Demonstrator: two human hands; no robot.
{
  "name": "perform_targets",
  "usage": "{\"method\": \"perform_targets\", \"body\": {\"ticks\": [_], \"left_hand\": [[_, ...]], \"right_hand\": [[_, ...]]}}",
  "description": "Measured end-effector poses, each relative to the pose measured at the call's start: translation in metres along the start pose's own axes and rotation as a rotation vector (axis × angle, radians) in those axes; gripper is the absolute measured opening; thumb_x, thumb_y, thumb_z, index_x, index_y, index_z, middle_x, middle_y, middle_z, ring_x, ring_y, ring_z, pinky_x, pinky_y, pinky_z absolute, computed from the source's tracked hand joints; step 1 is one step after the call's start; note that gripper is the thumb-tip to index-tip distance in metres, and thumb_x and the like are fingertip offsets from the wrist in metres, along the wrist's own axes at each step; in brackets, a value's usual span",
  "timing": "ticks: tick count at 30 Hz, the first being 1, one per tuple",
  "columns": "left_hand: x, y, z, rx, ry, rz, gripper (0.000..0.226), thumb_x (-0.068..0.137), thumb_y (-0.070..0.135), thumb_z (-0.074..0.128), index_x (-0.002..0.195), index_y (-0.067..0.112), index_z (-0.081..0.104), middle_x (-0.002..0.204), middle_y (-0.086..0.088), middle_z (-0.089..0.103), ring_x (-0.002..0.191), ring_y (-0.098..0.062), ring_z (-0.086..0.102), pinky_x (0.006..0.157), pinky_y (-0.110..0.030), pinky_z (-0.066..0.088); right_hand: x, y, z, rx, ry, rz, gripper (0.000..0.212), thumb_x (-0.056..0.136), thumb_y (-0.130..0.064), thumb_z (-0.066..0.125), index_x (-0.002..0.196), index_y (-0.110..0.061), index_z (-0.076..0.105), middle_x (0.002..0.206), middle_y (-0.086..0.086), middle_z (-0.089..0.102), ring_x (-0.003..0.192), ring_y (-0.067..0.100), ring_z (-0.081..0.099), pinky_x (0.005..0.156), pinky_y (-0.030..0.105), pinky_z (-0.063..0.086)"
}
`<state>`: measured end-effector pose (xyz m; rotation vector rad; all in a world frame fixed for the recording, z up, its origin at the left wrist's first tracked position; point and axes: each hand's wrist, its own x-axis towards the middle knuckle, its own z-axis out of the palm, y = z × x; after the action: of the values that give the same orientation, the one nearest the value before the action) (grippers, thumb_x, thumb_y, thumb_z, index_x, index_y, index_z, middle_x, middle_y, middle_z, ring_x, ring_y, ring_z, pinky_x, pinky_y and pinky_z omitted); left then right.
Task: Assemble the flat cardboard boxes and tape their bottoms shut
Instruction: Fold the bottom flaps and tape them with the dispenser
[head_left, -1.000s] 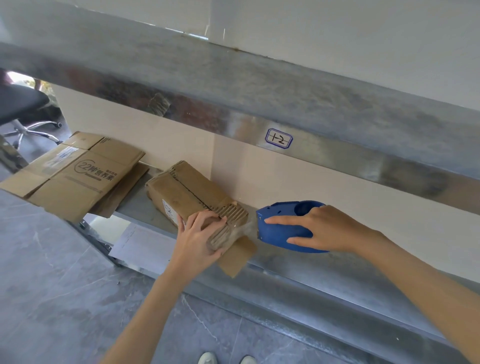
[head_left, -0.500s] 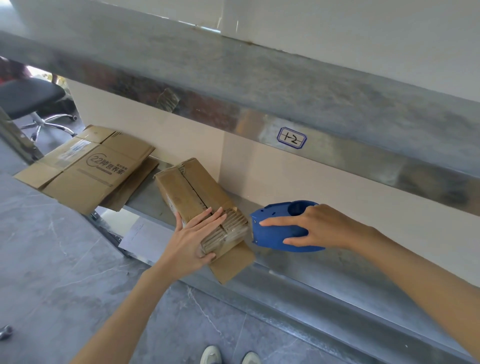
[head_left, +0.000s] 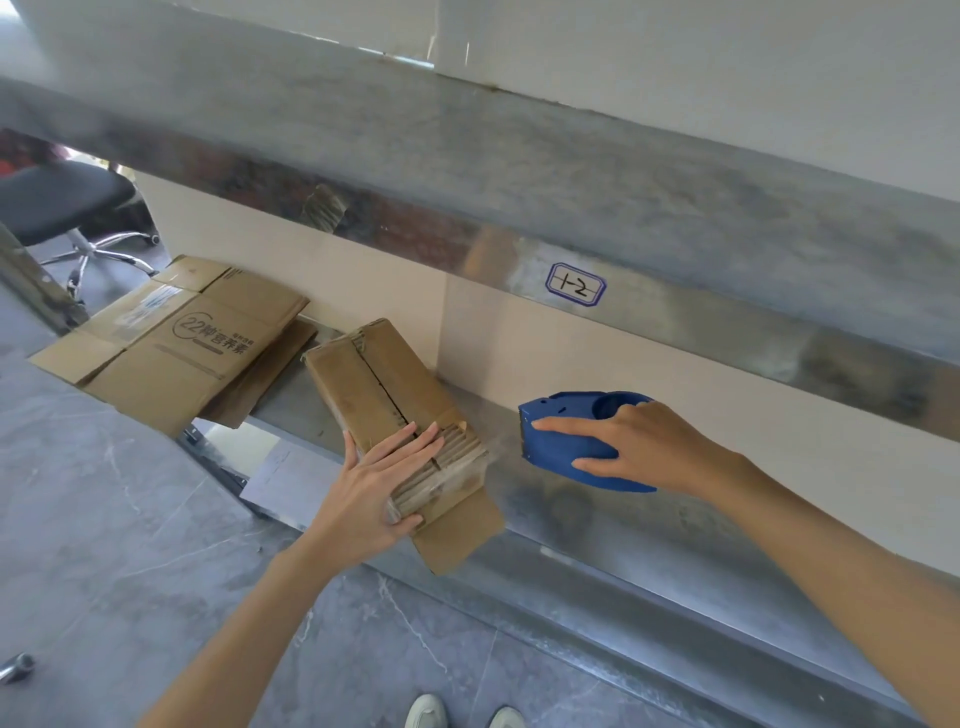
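An assembled cardboard box (head_left: 384, 395) is lain tilted on the metal shelf (head_left: 545, 499), its near flap overhanging the shelf edge. It is pressed down at its taped end by the left hand (head_left: 371, 493), whose fingers (head_left: 410, 441) are laid flat and slightly spread. A blue tape dispenser (head_left: 582, 441) is gripped by the right hand (head_left: 644, 449), just beside the box. Flattened boxes (head_left: 182, 348) are stacked further left on the shelf.
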<state>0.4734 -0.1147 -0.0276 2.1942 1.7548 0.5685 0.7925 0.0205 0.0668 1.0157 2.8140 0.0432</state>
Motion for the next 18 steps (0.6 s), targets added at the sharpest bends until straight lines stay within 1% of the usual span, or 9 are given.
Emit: {"method": "perform_targets", "body": {"ticks": [2, 3, 7, 10, 16, 18], "left_hand": [[0.000, 0.001, -0.001, -0.006, -0.007, -0.003, 0.100, 0.077, 0.029, 0.082, 0.152, 0.040, 0.018, 0.159, 0.026, 0.016, 0.149, 0.000, 0.005, 0.115, -0.061, -0.012], [0.000, 0.001, -0.001, -0.010, -0.007, -0.004, 0.100, 0.077, 0.029, 0.082, 0.152, 0.040, 0.018, 0.159, 0.026, 0.016, 0.149, 0.000, 0.004, 0.115, -0.062, -0.012], [0.000, 0.001, -0.001, -0.024, -0.010, 0.000, 0.098, 0.077, 0.029, 0.080, 0.151, 0.043, 0.017, 0.158, 0.029, 0.014, 0.148, 0.005, 0.000, 0.116, -0.062, -0.012], [0.000, 0.000, 0.000, -0.030, -0.006, 0.004, 0.098, 0.076, 0.028, 0.080, 0.151, 0.044, 0.018, 0.158, 0.031, 0.014, 0.148, 0.005, 0.001, 0.115, -0.060, -0.013], [0.004, 0.000, -0.001, -0.049, -0.019, -0.005, 0.097, 0.076, 0.026, 0.079, 0.149, 0.044, 0.019, 0.157, 0.030, 0.016, 0.146, 0.010, -0.002, 0.113, -0.056, -0.018], [0.004, -0.001, 0.000, -0.056, -0.029, -0.008, 0.096, 0.076, 0.026, 0.079, 0.149, 0.044, 0.019, 0.157, 0.029, 0.016, 0.145, 0.011, -0.003, 0.113, -0.055, -0.020]], "right_hand": [[0.004, -0.002, 0.000, -0.003, 0.014, -0.001, 0.070, 0.097, -0.052, 0.043, 0.131, -0.072, -0.015, 0.047, -0.003, 0.030, 0.040, 0.010, 0.026, 0.044, 0.022, 0.021], [0.007, -0.004, 0.000, -0.002, 0.021, 0.000, 0.069, 0.097, -0.052, 0.044, 0.132, -0.072, -0.013, 0.047, -0.003, 0.029, 0.041, 0.010, 0.026, 0.044, 0.022, 0.019], [0.018, -0.008, 0.000, -0.006, 0.012, -0.001, 0.066, 0.097, -0.051, 0.046, 0.135, -0.070, -0.005, 0.049, -0.004, 0.029, 0.043, 0.010, 0.027, 0.046, 0.023, 0.028], [0.028, -0.015, 0.001, -0.023, 0.013, -0.012, 0.063, 0.098, -0.050, 0.046, 0.141, -0.066, 0.004, 0.049, -0.004, 0.029, 0.043, 0.010, 0.027, 0.045, 0.022, 0.025], [0.052, -0.034, 0.005, -0.127, 0.028, -0.095, 0.061, 0.102, -0.047, 0.038, 0.147, -0.058, -0.001, 0.051, -0.003, 0.030, 0.044, 0.010, 0.025, 0.044, 0.025, 0.014], [0.053, -0.038, 0.009, -0.146, 0.031, -0.107, 0.061, 0.103, -0.048, 0.035, 0.148, -0.056, -0.006, 0.053, -0.002, 0.033, 0.047, 0.012, 0.032, 0.044, 0.026, 0.017]]}}
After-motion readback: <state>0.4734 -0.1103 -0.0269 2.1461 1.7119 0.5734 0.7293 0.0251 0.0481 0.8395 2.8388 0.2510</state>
